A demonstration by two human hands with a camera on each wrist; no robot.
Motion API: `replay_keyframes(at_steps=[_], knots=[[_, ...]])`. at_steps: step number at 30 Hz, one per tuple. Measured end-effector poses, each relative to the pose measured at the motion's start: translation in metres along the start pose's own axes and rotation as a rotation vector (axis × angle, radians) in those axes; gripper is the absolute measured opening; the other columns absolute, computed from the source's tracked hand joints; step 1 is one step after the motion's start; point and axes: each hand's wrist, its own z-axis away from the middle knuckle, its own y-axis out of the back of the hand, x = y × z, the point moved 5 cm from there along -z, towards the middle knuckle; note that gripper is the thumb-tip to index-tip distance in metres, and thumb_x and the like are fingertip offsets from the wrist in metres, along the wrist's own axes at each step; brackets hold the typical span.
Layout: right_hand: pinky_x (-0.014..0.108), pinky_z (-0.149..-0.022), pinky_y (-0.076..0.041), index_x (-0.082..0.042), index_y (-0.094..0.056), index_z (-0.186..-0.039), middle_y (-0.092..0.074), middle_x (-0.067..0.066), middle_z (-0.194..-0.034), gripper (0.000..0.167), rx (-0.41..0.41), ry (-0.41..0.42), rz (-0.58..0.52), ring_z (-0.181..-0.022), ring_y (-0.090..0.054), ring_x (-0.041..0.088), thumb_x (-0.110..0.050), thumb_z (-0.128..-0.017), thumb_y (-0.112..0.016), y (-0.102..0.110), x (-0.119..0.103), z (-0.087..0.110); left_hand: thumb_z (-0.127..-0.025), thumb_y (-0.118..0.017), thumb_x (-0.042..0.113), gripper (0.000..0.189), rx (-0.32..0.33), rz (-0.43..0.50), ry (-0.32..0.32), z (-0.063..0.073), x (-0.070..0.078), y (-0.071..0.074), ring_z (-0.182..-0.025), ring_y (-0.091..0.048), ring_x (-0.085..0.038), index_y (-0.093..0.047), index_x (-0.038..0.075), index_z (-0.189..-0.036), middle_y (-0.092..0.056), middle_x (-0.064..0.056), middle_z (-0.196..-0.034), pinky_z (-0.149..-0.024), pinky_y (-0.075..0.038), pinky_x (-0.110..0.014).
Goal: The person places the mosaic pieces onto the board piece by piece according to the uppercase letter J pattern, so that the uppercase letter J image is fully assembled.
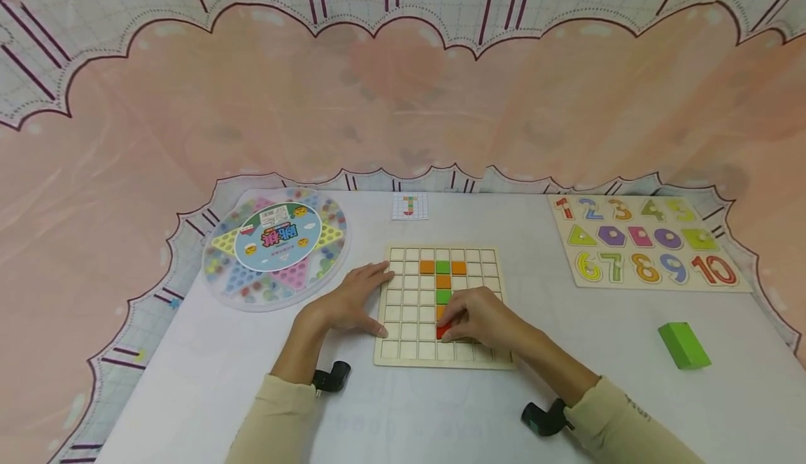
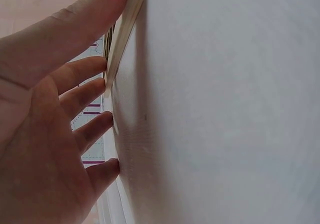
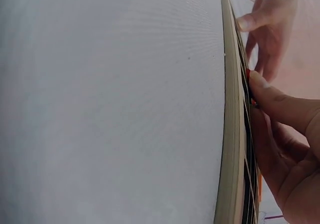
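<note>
A wooden grid board (image 1: 409, 359) lies on the table in front of me. My left hand (image 1: 349, 303) rests at its left edge, fingers spread, with thumb and fingertips touching the rim. My right hand (image 1: 478, 315) pinches a red square tile (image 1: 442, 332) low in the middle column, between thumb and fingers; part of the tile is hidden. In the right wrist view, the thumb (image 3: 280, 101) presses against the red piece at the board. Above it in that column sit orange and green tiles, including a green tile (image 1: 443, 297). The upper row holds a green tile between two orange ones.
A small pattern card (image 1: 410, 206) lies behind the board. To the left is a round game board (image 1: 217, 289) in clear wrap. A number and shape puzzle (image 1: 655, 286) lies at the back right, with a green block (image 1: 684, 346) nearer me.
</note>
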Motion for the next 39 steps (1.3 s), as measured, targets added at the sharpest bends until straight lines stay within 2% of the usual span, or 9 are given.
replay_keyframes(at_steps=[9, 18, 23, 28, 32, 36, 39], knots=[[0.016, -0.066, -0.054, -0.016, -0.081, -0.075, -0.065, -0.005, -0.085, 0.01, 0.011, 0.004, 0.054, -0.077, -0.058, 0.006, -0.014, -0.074, -0.091, 0.001, -0.001, -0.001, -0.074, -0.092, 0.023, 0.101, 0.005, 0.008, -0.008, 0.001, -0.001, 0.0, -0.159, -0.014, -0.04, -0.037, 0.009, -0.158, -0.02, -0.011, -0.172, -0.128, -0.02, -0.061], [0.017, -0.065, -0.054, -0.014, -0.082, -0.077, -0.064, -0.003, -0.087, 0.01, -0.011, 0.0, 0.023, -0.078, -0.06, 0.008, -0.014, -0.074, -0.091, 0.002, 0.0, -0.002, -0.074, -0.091, 0.023, 0.101, -0.002, 0.003, -0.006, 0.001, -0.002, 0.0, -0.16, -0.014, -0.039, -0.037, 0.009, -0.158, -0.02, -0.011, -0.172, -0.129, -0.019, -0.06], [0.017, -0.066, -0.055, -0.013, -0.082, -0.079, -0.064, -0.003, -0.087, 0.01, -0.022, 0.021, 0.018, -0.078, -0.061, 0.008, -0.015, -0.074, -0.091, 0.003, -0.001, -0.002, -0.076, -0.09, 0.028, 0.101, -0.01, -0.037, -0.01, 0.001, -0.002, 0.002, -0.16, -0.016, -0.038, -0.035, 0.011, -0.159, -0.019, -0.009, -0.173, -0.129, -0.021, -0.059], [0.017, -0.068, -0.053, -0.018, -0.082, -0.081, -0.064, -0.005, -0.089, 0.014, -0.019, 0.033, 0.014, -0.08, -0.061, 0.01, -0.021, -0.073, -0.092, 0.009, 0.001, 0.002, -0.077, -0.089, 0.033, 0.102, -0.027, -0.079, -0.021, -0.001, 0.002, 0.004, -0.159, -0.018, -0.038, -0.035, 0.012, -0.16, -0.019, -0.008, -0.173, -0.127, -0.023, -0.06], [0.02, -0.073, -0.051, -0.023, -0.079, -0.084, -0.065, -0.007, -0.092, 0.017, 0.01, 0.038, 0.024, -0.082, -0.06, 0.012, -0.027, -0.074, -0.092, 0.022, 0.001, 0.009, -0.076, -0.09, 0.035, 0.102, -0.028, -0.088, -0.03, -0.004, 0.004, 0.005, -0.158, -0.019, -0.04, -0.036, 0.011, -0.159, -0.02, -0.01, -0.172, -0.126, -0.024, -0.062], [0.023, -0.078, -0.051, -0.02, -0.077, -0.094, -0.068, -0.004, -0.098, 0.023, 0.023, 0.021, 0.048, -0.084, -0.059, 0.013, -0.026, -0.077, -0.09, 0.038, 0.004, 0.02, -0.076, -0.09, 0.034, 0.102, -0.032, -0.094, -0.024, -0.002, 0.003, 0.005, -0.158, -0.019, -0.041, -0.036, 0.009, -0.159, -0.021, -0.012, -0.172, -0.126, -0.023, -0.062], [0.022, -0.076, -0.05, -0.017, -0.076, -0.104, -0.069, 0.0, -0.101, 0.031, 0.023, -0.011, 0.064, -0.088, -0.057, 0.014, -0.027, -0.078, -0.089, 0.049, 0.014, 0.032, -0.076, -0.09, 0.034, 0.102, -0.033, -0.09, -0.023, -0.001, 0.002, 0.004, -0.158, -0.018, -0.042, -0.036, 0.008, -0.159, -0.021, -0.012, -0.172, -0.127, -0.023, -0.061]])
